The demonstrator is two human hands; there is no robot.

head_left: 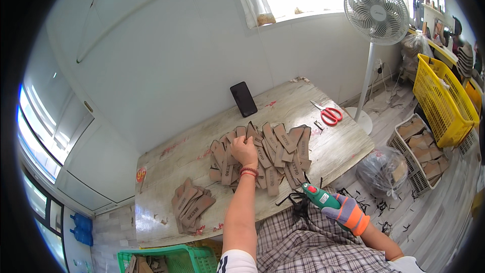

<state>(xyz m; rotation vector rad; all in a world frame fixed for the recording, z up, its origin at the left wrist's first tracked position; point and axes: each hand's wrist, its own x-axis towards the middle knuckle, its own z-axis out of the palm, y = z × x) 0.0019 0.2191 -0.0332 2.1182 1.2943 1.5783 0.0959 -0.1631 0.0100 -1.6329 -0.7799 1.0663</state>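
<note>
Flat brown printed leather labels (268,154) lie fanned in an overlapping heap mid-table (166,167), where the left hand (244,150) pinches one at its top edge, while the gloved right hand (347,211) grips a green cutting tool (320,197).

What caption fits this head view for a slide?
Left hand on brown tags, gloved right hand holding green tool.

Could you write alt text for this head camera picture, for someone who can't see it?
A person's bare left hand rests on a spread pile of brown leather strips on a pale wooden table, while the gloved right hand grips a green handheld tool. Red-handled scissors and a black phone lie farther back.
</note>
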